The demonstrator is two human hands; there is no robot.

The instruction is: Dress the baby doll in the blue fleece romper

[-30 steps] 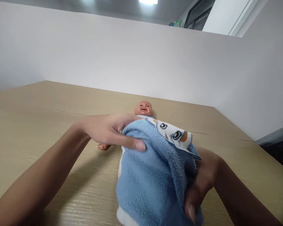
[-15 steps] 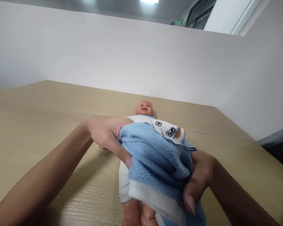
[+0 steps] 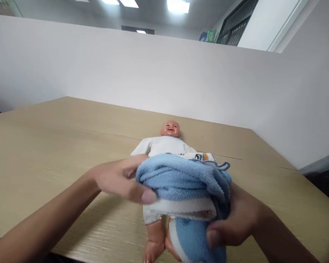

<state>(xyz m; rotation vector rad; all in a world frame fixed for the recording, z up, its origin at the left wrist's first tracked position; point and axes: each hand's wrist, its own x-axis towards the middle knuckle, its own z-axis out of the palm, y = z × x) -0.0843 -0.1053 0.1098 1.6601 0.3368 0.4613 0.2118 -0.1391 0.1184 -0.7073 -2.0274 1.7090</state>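
A baby doll (image 3: pixel 170 129) in a white outfit lies on its back on the table, head away from me, bare legs towards me. Over its middle and legs I hold up a bunched blue fleece garment (image 3: pixel 170 177) with white trim, a blue cord and an embroidered white patch with eyes. My left hand (image 3: pixel 120 180) grips its left side, thumb in front, the other fingers partly hidden behind the cloth. At the right side, my right hand (image 3: pixel 238 215) is closed on the fabric, its thumb over a hanging blue part; its fingers are mostly hidden.
The wood-coloured table (image 3: pixel 71 146) stretches to both sides, with seams across it. A pale partition (image 3: pixel 142 73) rises behind it. A dark object (image 3: pixel 326 179) stands beyond the right edge.
The garment has been bunched up and turned, so its white-trimmed opening faces me more. Both hands have shifted with it. More of the doll's white top shows, and the view has tilted up.
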